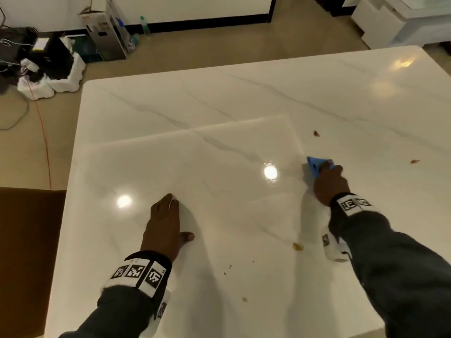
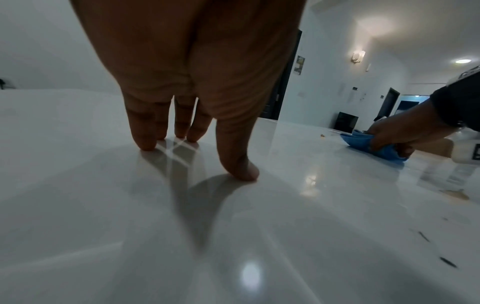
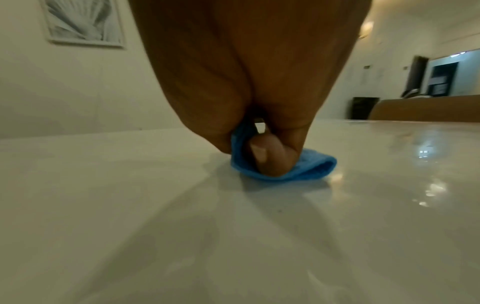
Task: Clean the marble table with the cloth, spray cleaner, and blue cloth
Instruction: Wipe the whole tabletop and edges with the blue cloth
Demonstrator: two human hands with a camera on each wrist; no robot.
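head: right hand (image 1: 329,184) grips crumpled blue cloth (image 1: 314,165) on glossy white marble bench (image 1: 219,106); brown crumbs (image 1: 297,246) nearer than cloth, risk being missed | left wrist: left hand (image 2: 182,82) flat, fingers straight, may slip | right wrist: thumb pinches cloth, bunched, may smear

Dark grey sleeves (image 1: 402,276) end in white wristbands (image 1: 139,274) printed with black-and-white square markers.

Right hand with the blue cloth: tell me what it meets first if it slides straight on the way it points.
Probably the brown crumb, just ahead of the right hand and blue cloth on the marble table; it may lie slightly off line.
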